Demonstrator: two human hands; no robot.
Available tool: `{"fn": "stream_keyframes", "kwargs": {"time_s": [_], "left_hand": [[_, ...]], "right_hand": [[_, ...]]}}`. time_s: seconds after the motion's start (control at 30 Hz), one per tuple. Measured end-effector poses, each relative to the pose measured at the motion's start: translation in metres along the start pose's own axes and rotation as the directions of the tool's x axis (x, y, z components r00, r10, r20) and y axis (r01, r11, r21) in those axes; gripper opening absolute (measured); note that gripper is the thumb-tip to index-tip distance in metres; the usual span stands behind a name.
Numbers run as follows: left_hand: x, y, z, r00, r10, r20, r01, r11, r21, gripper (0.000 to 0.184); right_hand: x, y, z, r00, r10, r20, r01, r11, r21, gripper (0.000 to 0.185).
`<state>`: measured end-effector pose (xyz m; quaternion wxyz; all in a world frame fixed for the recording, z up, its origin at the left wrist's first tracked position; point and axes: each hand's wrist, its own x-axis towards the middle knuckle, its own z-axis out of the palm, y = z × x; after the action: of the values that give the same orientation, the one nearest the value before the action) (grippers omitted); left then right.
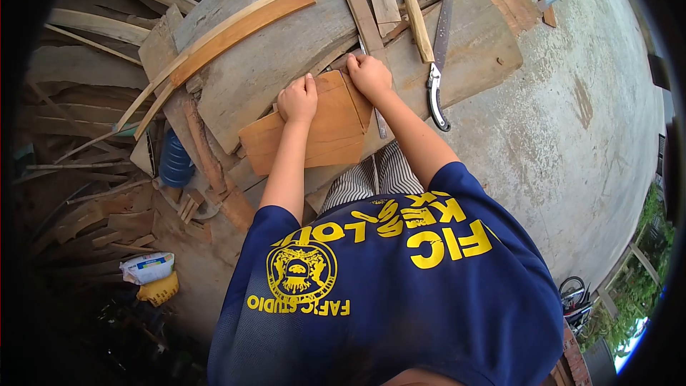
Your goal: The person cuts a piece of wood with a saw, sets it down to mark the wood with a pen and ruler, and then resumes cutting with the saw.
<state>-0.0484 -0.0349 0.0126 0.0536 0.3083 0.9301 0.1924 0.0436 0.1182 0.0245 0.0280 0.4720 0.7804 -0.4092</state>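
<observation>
A flat orange-brown wooden board (pixel 307 136) lies tilted across the workbench, just in front of my body. My left hand (pixel 297 100) is closed over its upper edge, thumb on top. At the upper right corner of the board, my right hand (pixel 369 77) is closed in a grip; its fingertips are partly hidden. A dark line crosses the board near that hand. Beside the board's right edge, a thin metal strip (pixel 381 125) shows partly under my right forearm. To the right lie a hammer (pixel 418 25) with a wooden handle and a handsaw (pixel 436 89) with a black-and-white handle.
The grey plank workbench (pixel 250 93) carries long curved wooden strips (pixel 236 32) and narrow slats (pixel 357 3). Scrap wood piles up on the left, near a blue plastic bottle (pixel 176 161) and bags (pixel 150 271). Concrete floor (pixel 529 157) spreads to the right, with a motorcycle (pixel 574 297) farther off.
</observation>
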Motion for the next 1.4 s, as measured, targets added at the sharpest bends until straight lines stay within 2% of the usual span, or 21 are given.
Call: {"fn": "stream_keyframes", "kwargs": {"time_s": [0.03,0.07,0.13,0.17,0.23,0.37,0.4,0.43,0.47,0.53,0.57,0.7,0.77,1.13,1.4], "left_hand": [[0.001,-0.001,-0.002,0.996,0.0,0.089,0.0,1.0,-0.003,0.033],[-0.003,-0.002,-0.003,0.996,0.005,0.091,-0.006,1.0,0.003,0.033],[-0.014,-0.003,-0.002,0.98,0.125,-0.154,-0.145,0.981,-0.128,0.027],[-0.016,-0.004,0.0,0.98,0.131,-0.147,-0.15,0.981,-0.124,0.027],[-0.018,-0.002,0.0,0.868,0.268,-0.417,-0.243,0.963,0.114,0.027],[-0.013,-0.003,0.009,0.903,0.225,-0.365,-0.192,0.973,0.126,0.028],[-0.01,-0.003,0.006,0.968,0.184,-0.17,-0.169,0.98,0.1,0.03],[-0.008,-0.003,0.005,0.99,0.14,0.033,-0.142,0.987,0.078,0.032],[-0.006,-0.001,0.005,0.989,0.142,0.043,-0.144,0.987,0.07,0.032],[-0.003,-0.003,0.009,0.996,0.015,0.091,-0.019,0.999,0.035,0.035],[-0.003,-0.006,0.011,0.997,0.044,0.055,-0.047,0.998,0.045,0.033],[-0.006,-0.005,0.009,0.997,0.002,0.073,-0.004,1.0,0.028,0.032],[-0.008,-0.004,0.007,0.999,0.043,0.029,-0.044,0.999,0.021,0.028],[-0.007,-0.003,0.003,0.996,0.016,0.088,-0.014,1.0,-0.023,0.021],[-0.006,-0.001,0.002,0.994,0.024,0.107,-0.018,0.998,-0.057,0.023]], "right_hand": [[0.001,0.0,0.0,1.0,0.0,-0.002,0.0,1.0,0.007,0.046],[0.0,0.0,0.0,1.0,-0.004,0.009,0.004,1.0,0.0,0.047],[0.0,-0.002,-0.001,1.0,-0.001,0.018,0.001,1.0,0.002,0.048],[0.0,-0.002,-0.001,1.0,-0.017,0.022,0.018,1.0,-0.005,0.048],[0.0,0.001,0.001,0.999,-0.026,0.029,0.026,1.0,-0.008,0.049],[0.006,0.005,0.009,1.0,0.0,0.014,0.0,1.0,-0.021,0.049],[0.006,0.006,0.009,1.0,0.005,-0.01,-0.005,1.0,-0.026,0.05],[0.006,0.007,0.01,1.0,0.018,-0.009,-0.018,0.999,-0.028,0.05],[0.007,0.007,0.01,1.0,0.019,0.009,-0.018,0.999,-0.034,0.049],[0.008,0.007,0.007,0.999,0.026,0.035,-0.025,0.999,-0.048,0.049],[0.007,0.006,0.007,0.999,0.022,0.026,-0.021,0.999,-0.036,0.048],[0.009,0.01,0.011,1.0,0.012,0.015,-0.011,0.999,-0.032,0.045],[0.009,0.012,0.012,1.0,0.013,0.024,-0.012,1.0,-0.022,0.045],[0.014,0.016,0.016,0.999,0.033,0.012,-0.034,0.992,0.119,0.038],[0.014,0.01,0.012,0.997,0.063,0.045,-0.066,0.996,0.054,0.037]]}}
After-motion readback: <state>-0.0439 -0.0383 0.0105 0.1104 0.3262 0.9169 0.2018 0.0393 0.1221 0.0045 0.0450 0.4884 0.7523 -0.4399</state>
